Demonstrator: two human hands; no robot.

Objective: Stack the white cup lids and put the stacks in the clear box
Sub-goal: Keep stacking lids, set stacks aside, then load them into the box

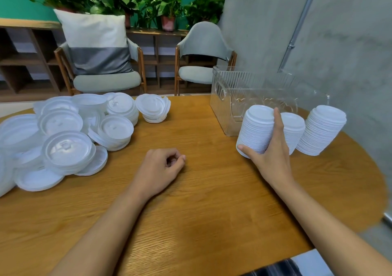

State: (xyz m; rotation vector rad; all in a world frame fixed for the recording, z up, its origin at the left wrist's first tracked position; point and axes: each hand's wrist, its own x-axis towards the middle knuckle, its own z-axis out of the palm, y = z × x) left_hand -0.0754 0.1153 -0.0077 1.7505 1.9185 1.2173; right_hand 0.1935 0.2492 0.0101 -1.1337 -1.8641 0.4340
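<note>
My right hand (272, 148) grips a tall stack of white cup lids (255, 130), thumb under its base and fingers up its right side; the stack leans left just in front of the clear ribbed box (224, 102). Two more lid stacks stand to its right, a middle one (293, 130) partly hidden by my hand and a wider one (322, 129). A loose heap of white lids (63, 135) covers the table's left side. My left hand (163, 169) rests on the table in the middle, fingers curled and holding nothing.
The round wooden table (201, 212) ends close on the right, next to a grey concrete wall (339, 42). A small nest of lids (153, 108) sits at the far middle. Two chairs (101, 80) stand beyond the far edge.
</note>
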